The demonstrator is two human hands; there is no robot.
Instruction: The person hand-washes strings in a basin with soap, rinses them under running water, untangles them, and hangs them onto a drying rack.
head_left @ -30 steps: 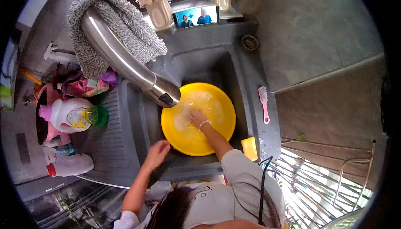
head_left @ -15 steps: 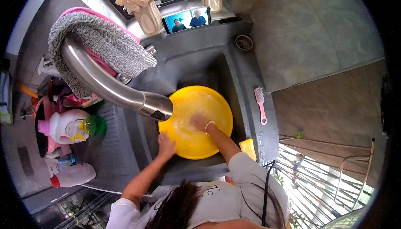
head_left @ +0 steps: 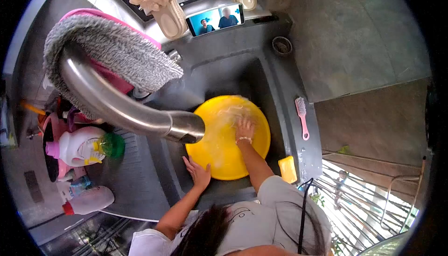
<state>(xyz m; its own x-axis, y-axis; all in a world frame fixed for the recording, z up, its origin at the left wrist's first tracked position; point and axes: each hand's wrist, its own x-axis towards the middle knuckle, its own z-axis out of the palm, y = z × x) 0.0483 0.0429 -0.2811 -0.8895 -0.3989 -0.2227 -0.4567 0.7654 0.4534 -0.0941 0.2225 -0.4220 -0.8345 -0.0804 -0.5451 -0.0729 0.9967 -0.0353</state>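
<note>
A round yellow basin [head_left: 219, 162] with water in it sits in the dark grey sink [head_left: 224, 60]. My right hand [head_left: 244, 130], a beaded bracelet at its wrist, is in the basin with its fingers spread, holding nothing that I can see. Against the basin's lower left edge is my left hand [head_left: 199, 173], its thumb and fingers apart. The metal faucet [head_left: 121, 111] reaches over the basin's left side, with a grey fluffy cloth [head_left: 112, 50] draped over it.
Right of the sink lie a pink brush [head_left: 302, 118] and a yellow sponge [head_left: 288, 169]. A phone [head_left: 215, 19] leans behind the sink, beside beige slippers [head_left: 171, 20]. At the left stand a white bottle [head_left: 77, 146] and a red-capped bottle [head_left: 91, 201].
My right hand has moved up and right within the basin, its fingers now spread. My left hand has come from beside the basin to its lower left edge. The view has shifted.
</note>
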